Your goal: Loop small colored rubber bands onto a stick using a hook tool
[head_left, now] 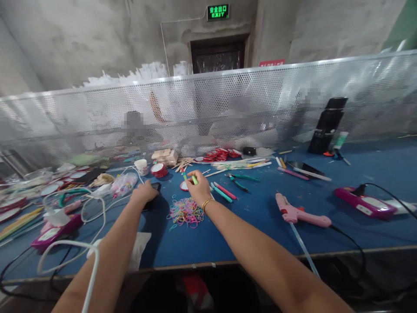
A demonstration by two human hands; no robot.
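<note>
My left hand (143, 192) is closed over the near-left part of a dark phone (152, 202) lying on the blue table; its fingertips are partly hidden. Held between the fingers of my right hand (200, 190) is a light-green marker (194, 179), along with a thin stick with coloured bands (183, 174). Just below that hand lies a loose heap of small coloured rubber bands (185, 213). A round red-rimmed disc (184, 186) shows partly behind the fingers. Pink and teal markers (224, 191) rest to the right.
Teal pliers (239, 180), a pink glue gun (301, 213) and a purple power strip (365, 203) lie rightward. A paper cup (141, 166), red discs (159, 170) and wooden sticks (183, 164) stand behind. White cables (104, 208) loop at left. A perforated metal screen (202, 113) borders the back.
</note>
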